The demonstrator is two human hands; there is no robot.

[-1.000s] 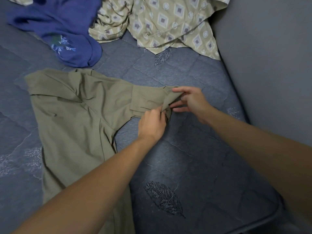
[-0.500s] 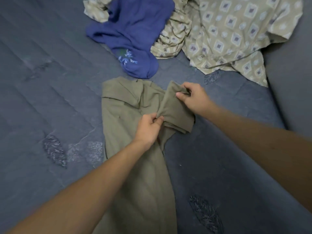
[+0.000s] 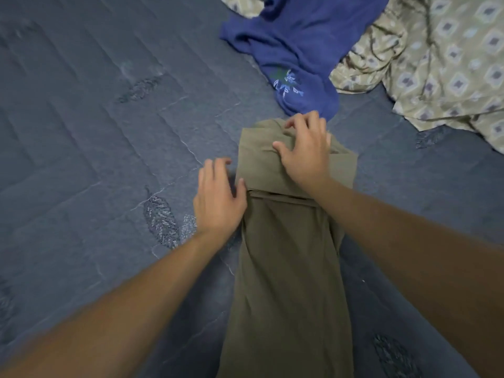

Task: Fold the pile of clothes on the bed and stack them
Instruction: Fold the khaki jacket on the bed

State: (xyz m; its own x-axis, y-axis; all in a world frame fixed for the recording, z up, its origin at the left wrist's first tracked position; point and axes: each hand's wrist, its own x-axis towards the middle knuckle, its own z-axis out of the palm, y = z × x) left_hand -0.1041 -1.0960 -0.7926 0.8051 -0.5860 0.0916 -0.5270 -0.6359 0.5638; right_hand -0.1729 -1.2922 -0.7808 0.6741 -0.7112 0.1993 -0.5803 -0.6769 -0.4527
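Note:
An olive-green shirt [image 3: 289, 268] lies lengthwise on the blue quilted bed [image 3: 95, 132], folded into a narrow strip with its sleeve laid over the top part. My right hand [image 3: 305, 151] presses on the folded sleeve near the collar end, fingers spread and slightly bent. Beside the shirt's left edge, my left hand [image 3: 218, 197] lies flat on the bed with its thumb touching the cloth. A crumpled blue garment [image 3: 300, 50] with a leaf print lies just beyond the shirt. A beige diamond-patterned garment [image 3: 441, 64] is bunched at the top right.
The quilted bed cover stretches to the left and lower right of the shirt, with stitched leaf motifs [image 3: 161, 222].
Both hands have carried the sleeve across and laid it on the shirt body, then let go of it. The shirt is now a narrow strip. The view has swung left.

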